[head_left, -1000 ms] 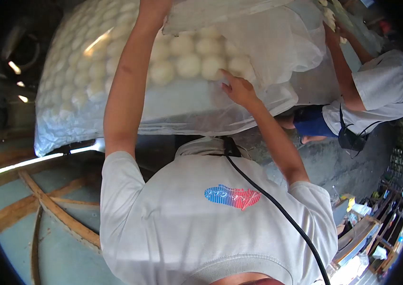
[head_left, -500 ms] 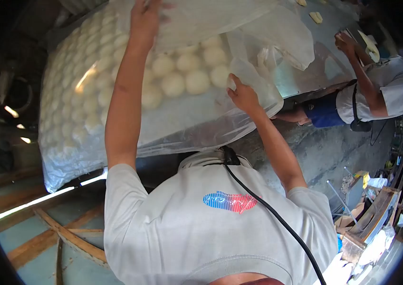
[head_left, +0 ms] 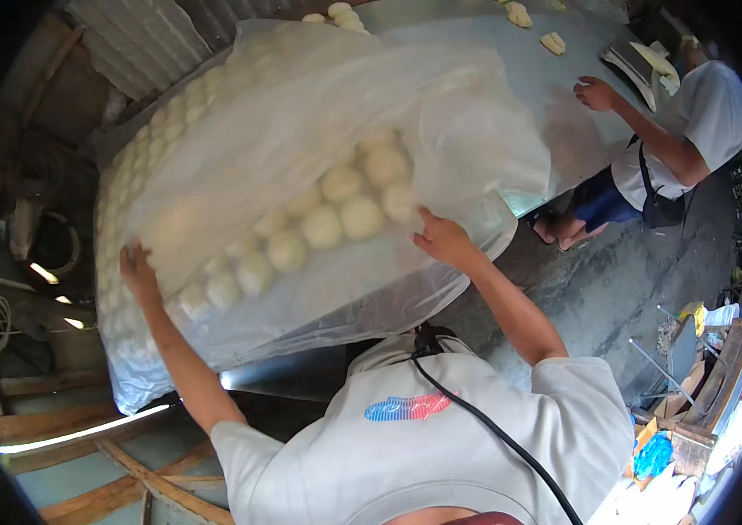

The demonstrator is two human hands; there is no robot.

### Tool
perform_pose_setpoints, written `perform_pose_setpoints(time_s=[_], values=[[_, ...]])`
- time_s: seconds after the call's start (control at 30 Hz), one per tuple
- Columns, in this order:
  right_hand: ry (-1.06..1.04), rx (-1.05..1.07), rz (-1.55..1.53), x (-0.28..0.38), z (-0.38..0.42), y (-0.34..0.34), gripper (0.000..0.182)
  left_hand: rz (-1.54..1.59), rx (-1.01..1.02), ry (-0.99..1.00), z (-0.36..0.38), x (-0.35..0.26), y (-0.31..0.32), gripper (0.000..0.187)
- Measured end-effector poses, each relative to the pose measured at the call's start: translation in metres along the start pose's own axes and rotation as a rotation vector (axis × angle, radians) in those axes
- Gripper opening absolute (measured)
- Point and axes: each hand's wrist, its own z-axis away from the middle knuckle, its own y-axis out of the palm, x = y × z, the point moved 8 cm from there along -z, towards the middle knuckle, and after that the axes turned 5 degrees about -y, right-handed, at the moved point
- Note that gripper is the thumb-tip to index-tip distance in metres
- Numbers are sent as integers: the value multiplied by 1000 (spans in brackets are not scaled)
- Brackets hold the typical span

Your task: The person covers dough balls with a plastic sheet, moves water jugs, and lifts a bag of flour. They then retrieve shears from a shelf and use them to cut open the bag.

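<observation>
Rows of round pale dough balls lie on the table under a clear plastic sheet. The sheet is doubled and cloudy over the middle and back rows. My left hand rests on the sheet at the left, fingers apart. At the right end of the front rows, my right hand touches the sheet beside the last dough ball, its index finger stretched out. Whether its other fingers pinch the plastic is too small to tell.
A co-worker stands at the right end of the table near a scale. Loose dough pieces lie at the back. Wooden boards and a blue bag are at the lower right.
My left hand has moved down and left from the back of the sheet. A fold of plastic now covers more of the dough balls. The co-worker's hand has come lower and left.
</observation>
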Motion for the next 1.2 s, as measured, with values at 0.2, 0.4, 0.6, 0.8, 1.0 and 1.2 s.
perform_pose_setpoints(time_s=[0.2,0.4,0.6,0.8,1.0,1.2], values=[[-156,190,-685,96,62,-115,30,-355,-47,-55,-45,123,-105,46],[-8,-1034,70,22,65,-207,45,-283,-145,-268,-36,155,-123,43],[71,-683,-38,-6,16,-94,43,-138,-118,-333,-45,240,-110,39],[-122,-655,38,28,-20,-62,25,22,-245,-357,-75,252,-148,35],[-332,-355,189,141,-40,-13,32,-203,-322,-88,-162,237,-228,38],[-337,-234,259,186,-50,36,38,-1054,-405,-216,-122,157,-212,59]])
